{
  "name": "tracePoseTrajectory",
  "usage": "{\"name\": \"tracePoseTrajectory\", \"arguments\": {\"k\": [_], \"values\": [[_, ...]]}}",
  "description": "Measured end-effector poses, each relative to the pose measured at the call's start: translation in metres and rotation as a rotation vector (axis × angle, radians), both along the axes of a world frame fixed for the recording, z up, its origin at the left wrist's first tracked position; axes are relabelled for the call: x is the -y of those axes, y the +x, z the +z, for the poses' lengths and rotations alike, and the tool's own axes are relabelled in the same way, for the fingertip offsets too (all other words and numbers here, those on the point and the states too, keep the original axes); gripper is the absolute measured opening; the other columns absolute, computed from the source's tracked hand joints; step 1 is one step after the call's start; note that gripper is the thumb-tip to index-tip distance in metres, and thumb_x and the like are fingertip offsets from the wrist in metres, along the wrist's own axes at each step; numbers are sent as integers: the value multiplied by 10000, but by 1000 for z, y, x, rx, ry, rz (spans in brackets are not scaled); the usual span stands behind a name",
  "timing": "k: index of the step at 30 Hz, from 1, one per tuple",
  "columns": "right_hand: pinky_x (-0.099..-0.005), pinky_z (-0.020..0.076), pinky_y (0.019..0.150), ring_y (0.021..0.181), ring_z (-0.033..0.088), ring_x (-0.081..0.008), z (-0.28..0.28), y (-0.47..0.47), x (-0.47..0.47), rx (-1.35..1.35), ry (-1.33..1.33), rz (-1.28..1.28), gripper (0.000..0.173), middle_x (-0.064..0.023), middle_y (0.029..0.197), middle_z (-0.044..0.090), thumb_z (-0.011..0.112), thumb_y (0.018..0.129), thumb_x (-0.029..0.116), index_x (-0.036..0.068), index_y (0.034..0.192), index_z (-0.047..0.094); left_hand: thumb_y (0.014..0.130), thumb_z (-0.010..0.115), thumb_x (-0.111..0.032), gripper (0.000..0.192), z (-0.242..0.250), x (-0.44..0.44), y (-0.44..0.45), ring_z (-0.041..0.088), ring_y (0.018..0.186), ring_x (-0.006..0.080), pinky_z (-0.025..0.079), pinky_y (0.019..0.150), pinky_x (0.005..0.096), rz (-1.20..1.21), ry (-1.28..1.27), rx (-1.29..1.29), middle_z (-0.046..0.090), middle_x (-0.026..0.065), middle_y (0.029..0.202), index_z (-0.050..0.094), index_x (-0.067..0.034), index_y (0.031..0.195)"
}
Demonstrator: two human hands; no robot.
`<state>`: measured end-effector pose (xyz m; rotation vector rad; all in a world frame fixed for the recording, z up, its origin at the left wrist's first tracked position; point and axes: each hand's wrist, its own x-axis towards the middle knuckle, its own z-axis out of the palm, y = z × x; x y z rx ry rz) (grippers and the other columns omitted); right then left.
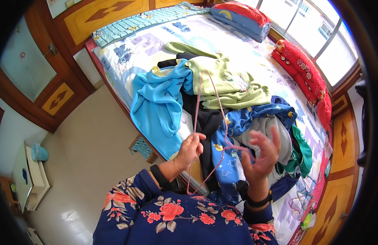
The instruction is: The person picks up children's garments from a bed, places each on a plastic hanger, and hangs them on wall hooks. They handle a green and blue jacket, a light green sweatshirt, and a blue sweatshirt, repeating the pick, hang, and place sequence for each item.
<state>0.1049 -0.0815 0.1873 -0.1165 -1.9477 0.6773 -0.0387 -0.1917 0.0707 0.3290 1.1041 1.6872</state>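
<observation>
A pink wire clothes hanger [195, 119] is in my left hand [191, 150], whose fingers are curled around its long straight bar. It hangs on edge, one end toward the bed and the other near my body. Close to the hanger's hook, my right hand [261, 153] has its fingers spread and slightly blurred; it grips nothing. Beyond my hands, a light green top [225, 76] lies crumpled across the clothes. Left of it is a bright blue garment [158, 101] with a yellow neckline. A dark blue patterned garment [222, 162] stretches beneath the hanger, beside a black garment [207, 122].
Grey [273, 134] and green clothes [300, 150] lie right of my right hand. Several wire hangers [299, 200] rest at the bed's right edge. A rolled red floral quilt [302, 70] and folded blue bedding [238, 23] lie near the window. A low cabinet [31, 180] stands left.
</observation>
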Motion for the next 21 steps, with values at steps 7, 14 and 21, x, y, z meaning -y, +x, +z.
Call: {"name": "tracePoseTrajectory", "arguments": {"k": [7,14,21], "values": [[-367,456,853,1252,312,-266,-60,13,-42,-342,-1266,593,863,-164,1372,253,649,776,144,151,1387,40,944,360,-296,260,38,-66,13,322,429,14,259,373,158,153,289,-216,427,-36,572,508,-101,1033],[-258,463,695,995,515,-172,-97,60,-69,-322,-1355,360,614,-136,1200,472,579,832,154,91,1339,237,948,333,-320,311,36,-105,61,324,434,15,281,392,158,-57,321,-353,419,-32,564,507,-79,1037],[-236,440,626,698,541,-106,-116,65,-53,-289,-1259,191,448,-94,915,610,498,887,266,85,1275,366,948,350,-295,273,26,-140,52,329,442,21,273,402,159,-238,396,-306,436,-28,559,507,-84,1020]]}}
